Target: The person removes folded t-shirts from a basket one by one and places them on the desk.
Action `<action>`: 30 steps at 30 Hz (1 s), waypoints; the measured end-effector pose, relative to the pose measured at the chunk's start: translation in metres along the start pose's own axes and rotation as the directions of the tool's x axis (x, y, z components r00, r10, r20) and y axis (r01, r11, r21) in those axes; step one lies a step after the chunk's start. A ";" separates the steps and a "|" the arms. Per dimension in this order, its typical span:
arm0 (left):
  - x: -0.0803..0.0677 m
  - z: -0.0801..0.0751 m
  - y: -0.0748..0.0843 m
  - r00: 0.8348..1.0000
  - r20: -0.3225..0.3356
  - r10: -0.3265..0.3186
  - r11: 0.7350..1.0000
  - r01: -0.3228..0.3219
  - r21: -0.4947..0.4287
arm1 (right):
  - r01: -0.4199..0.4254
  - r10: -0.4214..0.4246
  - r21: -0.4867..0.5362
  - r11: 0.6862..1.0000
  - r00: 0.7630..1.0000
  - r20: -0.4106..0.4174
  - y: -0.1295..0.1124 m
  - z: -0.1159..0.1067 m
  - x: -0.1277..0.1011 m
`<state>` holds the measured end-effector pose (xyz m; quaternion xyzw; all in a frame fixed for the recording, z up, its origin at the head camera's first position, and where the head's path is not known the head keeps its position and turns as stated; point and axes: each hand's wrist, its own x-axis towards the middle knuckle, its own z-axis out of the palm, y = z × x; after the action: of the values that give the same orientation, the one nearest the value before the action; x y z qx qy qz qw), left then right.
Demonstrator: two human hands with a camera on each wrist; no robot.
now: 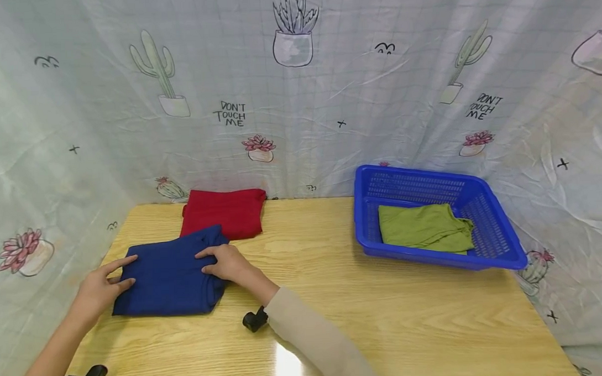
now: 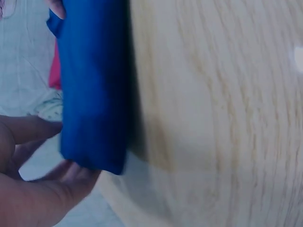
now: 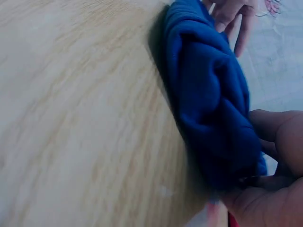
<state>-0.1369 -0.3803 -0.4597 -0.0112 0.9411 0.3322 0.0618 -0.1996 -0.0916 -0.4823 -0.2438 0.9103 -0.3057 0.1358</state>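
A dark blue folded garment (image 1: 167, 275) lies flat on the left side of the table, its right end showing rolled, bunched layers. My left hand (image 1: 97, 289) holds its left end, thumb and forefinger spread over the top. In the left wrist view, other fingers (image 2: 71, 182) of that hand sit at the lower edge of the cloth. At the opposite end, my right hand (image 1: 231, 263) grips the garment, and the right wrist view shows fingers on both sides of the fold. Whether it is a shirt or trousers cannot be told.
Behind the blue garment lies a red folded cloth (image 1: 227, 212), partly covered by it. A blue plastic basket (image 1: 433, 258) at the back right contains a green folded garment (image 1: 424, 228). Printed curtains (image 1: 308, 99) enclose the wooden table (image 1: 410, 317) at the back and sides.
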 end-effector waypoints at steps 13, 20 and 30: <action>-0.007 0.029 0.074 0.946 -0.152 0.286 0.954 -0.267 0.134 | 0.093 -0.093 0.014 0.996 0.996 0.013 0.044 -0.046 -0.047; -0.008 0.051 0.121 0.941 -0.083 0.329 0.943 -0.324 0.074 | 0.033 -0.033 0.046 0.998 0.999 0.001 0.064 -0.074 -0.079; 0.002 0.081 0.159 0.933 -0.010 0.360 0.931 -0.360 -0.064 | 0.045 -0.028 0.115 0.992 0.989 -0.144 0.102 -0.120 -0.129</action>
<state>-0.1396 -0.2054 -0.4230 0.1599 0.9160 0.3681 0.0006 -0.1751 0.1065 -0.4400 -0.2298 0.8933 -0.3781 0.0792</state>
